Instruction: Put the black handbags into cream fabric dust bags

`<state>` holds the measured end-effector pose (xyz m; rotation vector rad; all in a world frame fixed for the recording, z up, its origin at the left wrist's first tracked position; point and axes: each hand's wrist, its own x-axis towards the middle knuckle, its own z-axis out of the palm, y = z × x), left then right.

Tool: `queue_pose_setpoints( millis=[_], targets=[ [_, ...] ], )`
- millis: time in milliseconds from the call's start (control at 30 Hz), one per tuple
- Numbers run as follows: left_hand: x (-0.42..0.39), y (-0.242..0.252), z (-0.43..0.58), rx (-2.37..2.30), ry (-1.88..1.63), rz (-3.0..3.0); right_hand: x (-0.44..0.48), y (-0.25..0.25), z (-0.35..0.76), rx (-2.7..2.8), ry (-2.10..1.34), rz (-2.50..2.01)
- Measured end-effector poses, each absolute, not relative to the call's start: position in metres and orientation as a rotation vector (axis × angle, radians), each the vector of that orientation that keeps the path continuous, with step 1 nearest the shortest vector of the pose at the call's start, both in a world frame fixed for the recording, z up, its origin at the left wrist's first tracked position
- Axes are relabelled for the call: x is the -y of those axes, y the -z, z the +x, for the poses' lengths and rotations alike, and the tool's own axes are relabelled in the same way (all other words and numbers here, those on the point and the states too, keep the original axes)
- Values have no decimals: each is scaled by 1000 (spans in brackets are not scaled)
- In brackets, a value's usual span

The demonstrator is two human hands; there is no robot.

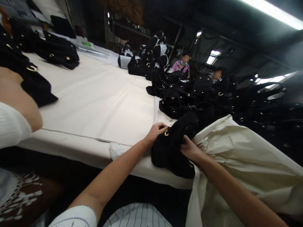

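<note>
My left hand [155, 132] grips the top edge of a black fabric bag [174, 148] with a gold ring, at the near edge of the white table [99, 104]. My right hand [189, 148] holds the same bag from its right side, fingers partly hidden in the cloth. A large cream dust bag [239, 157] lies against my right forearm and drapes over the table's edge.
A heap of black bags with gold fittings [184, 97] spreads along the table's right side. More black bags [56, 52] lie at the far left. A co-worker's arm in a white sleeve [14, 110] is at the left. Two people [184, 63] sit beyond the pile.
</note>
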<state>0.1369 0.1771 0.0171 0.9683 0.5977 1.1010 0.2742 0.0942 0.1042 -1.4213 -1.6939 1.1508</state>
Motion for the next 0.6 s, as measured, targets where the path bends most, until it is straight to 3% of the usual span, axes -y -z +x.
queue_pose_setpoints(
  millis=[167,267,400,500,600],
  targets=[
    [-178,-26,127,-741,-1232,1024,-8,-147,285,1793,-605,-1268],
    [-173,-33,130,-888,-1342,1102,46,-147,302,1858,-953,-1200],
    [-145,-36,144,-1124,-1506,1171,63,-92,324,1568,-1496,-1359],
    [-101,-26,156,-1264,-1559,1302,49,-54,347,1176,-1423,-1342],
    [-42,-7,166,-1098,-1570,1550,37,-44,374,946,-1273,-1244]
  ],
)
